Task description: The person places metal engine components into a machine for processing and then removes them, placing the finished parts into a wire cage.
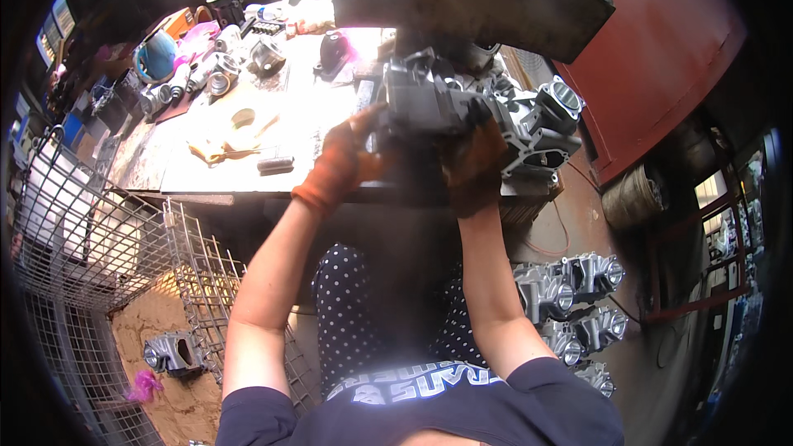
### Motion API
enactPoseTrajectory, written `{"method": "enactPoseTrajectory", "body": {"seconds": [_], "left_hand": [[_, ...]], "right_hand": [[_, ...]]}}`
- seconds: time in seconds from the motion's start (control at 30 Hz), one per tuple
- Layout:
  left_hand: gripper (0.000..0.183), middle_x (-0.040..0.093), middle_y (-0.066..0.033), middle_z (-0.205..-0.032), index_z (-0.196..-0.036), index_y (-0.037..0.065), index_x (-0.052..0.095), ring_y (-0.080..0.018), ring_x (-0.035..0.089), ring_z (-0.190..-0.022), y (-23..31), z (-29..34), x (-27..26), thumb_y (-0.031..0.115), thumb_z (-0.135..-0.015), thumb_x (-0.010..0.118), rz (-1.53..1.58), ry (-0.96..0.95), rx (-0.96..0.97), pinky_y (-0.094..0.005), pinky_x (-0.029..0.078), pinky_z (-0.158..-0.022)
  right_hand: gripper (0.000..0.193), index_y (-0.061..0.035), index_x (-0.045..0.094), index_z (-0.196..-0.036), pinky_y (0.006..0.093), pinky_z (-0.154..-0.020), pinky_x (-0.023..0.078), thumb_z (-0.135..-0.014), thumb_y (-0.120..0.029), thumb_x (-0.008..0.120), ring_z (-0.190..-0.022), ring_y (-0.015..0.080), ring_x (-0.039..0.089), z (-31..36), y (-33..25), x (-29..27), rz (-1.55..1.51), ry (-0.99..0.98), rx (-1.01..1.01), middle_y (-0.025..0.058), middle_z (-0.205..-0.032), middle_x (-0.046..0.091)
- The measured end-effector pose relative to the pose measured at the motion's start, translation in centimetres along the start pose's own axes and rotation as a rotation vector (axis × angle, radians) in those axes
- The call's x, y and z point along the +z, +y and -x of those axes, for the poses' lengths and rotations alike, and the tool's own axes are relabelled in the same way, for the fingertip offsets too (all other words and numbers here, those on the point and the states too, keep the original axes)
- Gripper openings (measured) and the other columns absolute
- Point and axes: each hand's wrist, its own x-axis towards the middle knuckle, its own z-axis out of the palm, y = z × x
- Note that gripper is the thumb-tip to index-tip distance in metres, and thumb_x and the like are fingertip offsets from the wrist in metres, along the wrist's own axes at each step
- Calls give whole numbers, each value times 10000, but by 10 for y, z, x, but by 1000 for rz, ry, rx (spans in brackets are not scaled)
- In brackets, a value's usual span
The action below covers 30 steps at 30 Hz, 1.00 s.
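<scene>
A grey metal casting (423,99) is held up over the near edge of the workbench, between my two hands. My left hand (340,161), in an orange glove, grips its left side. My right hand (475,161), in a darker, stained orange glove, is closed round its lower right side. The casting's underside lies in deep shadow, and some fingers are hidden. Just right of my right hand, more silver castings (541,124) with round openings sit on the bench's right end. A short dark cylinder (276,164) lies on the bench left of my left hand.
A metal housing (471,0) overhangs the bench. Tape and a yellowish cloth (211,149), assorted parts and a blue container (155,56) lie left. A wire cage (91,256) stands at lower left with one casting (172,353) inside. Several castings (570,306) sit at lower right.
</scene>
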Motion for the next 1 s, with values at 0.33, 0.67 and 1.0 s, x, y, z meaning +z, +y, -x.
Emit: {"method": "enactPoseTrajectory", "body": {"seconds": [0.33, 0.67, 1.0], "left_hand": [[188, 542, 1, -912, -1067, 69, 556, -116, 557, -880, -2, -66, -58, 176, -915, 580, -341, -156, 144, -236, 466, -786], [394, 639, -111, -1051, -1170, 55, 554, -210, 595, -933, -11, -72, -64, 220, -831, 670, -517, -64, 30, -333, 469, -833], [420, 601, -90, -1096, -1236, 53, 483, -203, 580, -976, -108, -112, -58, 167, -851, 607, -444, 135, 149, -323, 476, -856]], "right_hand": [[330, -81, 551, -1155, 359, -761, 524, -917, -307, 516, -902, 216, 611, -54, -17, 58, -1383, 12, 718, 53, -1029, 619], [358, -35, 542, -1163, 372, -762, 547, -947, -313, 479, -936, 238, 628, -69, -4, 33, -1395, -387, 991, 110, -1119, 611], [255, 18, 618, -1036, 268, -821, 484, -791, -33, 669, -916, 190, 633, -70, -71, -86, -206, 252, -94, 105, -994, 662]]}}
